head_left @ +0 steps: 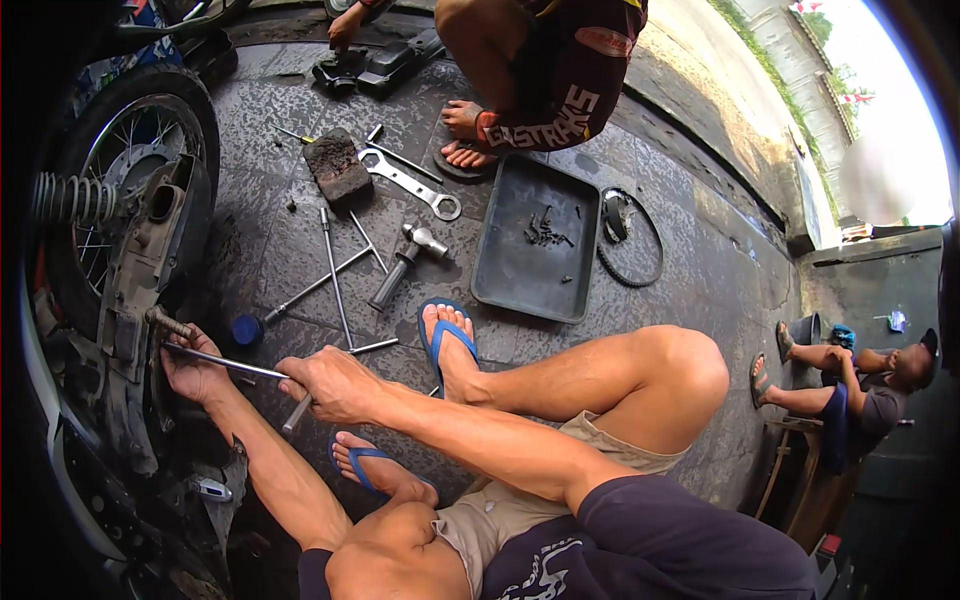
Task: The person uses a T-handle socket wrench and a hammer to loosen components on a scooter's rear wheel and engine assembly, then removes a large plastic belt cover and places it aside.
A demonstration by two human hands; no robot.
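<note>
My right hand (335, 385) is closed around the crossbar of a T-handle wrench (240, 366). The wrench's long shaft points left toward the metal casing (140, 250) of a motorbike. At the shaft's far end my left hand (195, 368) curls its fingers around it, close against the casing; the tip and whatever it meets are hard to make out. Just above that hand a short rusty metal stub (168, 321) sticks out of the casing. A spoked rear wheel (140, 150) and a coil spring (75, 198) stand beyond.
On the dark tiles lie a hammer (405, 265), another T-handle wrench (320, 283), a flat ring spanner (410, 185) and a dirty block (337, 167). A black tray (520, 280) holds several bolts beside a drive belt (655, 250). One person (545, 80) crouches ahead; another (850, 380) sits right.
</note>
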